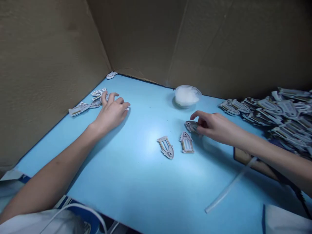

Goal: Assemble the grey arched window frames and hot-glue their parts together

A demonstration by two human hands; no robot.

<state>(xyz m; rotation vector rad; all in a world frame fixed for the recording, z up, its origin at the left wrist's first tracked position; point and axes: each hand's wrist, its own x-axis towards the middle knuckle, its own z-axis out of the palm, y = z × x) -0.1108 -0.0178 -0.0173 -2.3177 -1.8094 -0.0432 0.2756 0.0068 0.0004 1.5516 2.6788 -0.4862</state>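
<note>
A clear plastic tube (229,185) lies closest, on the blue table (136,182), slanting up toward the right forearm; the person's right hand (214,126) reaches across with its fingers (201,121) pinched shut on an arched cutout (192,127), which sits tilted at the fingertips; just beside it, two more arched cutouts (165,147) (187,143) lie flat, a little apart from each other; the left hand (111,113) rests open, fingers spread and holding nothing, its thumb close to a loose pile of cutouts (96,99); farther on, a clear bowl (187,96) holds white fluffy material; a large heap of cutouts (280,113) is banked up at the table's right side; one lone cutout (111,75) sits in the far corner, against the cardboard walls (48,65).
</note>
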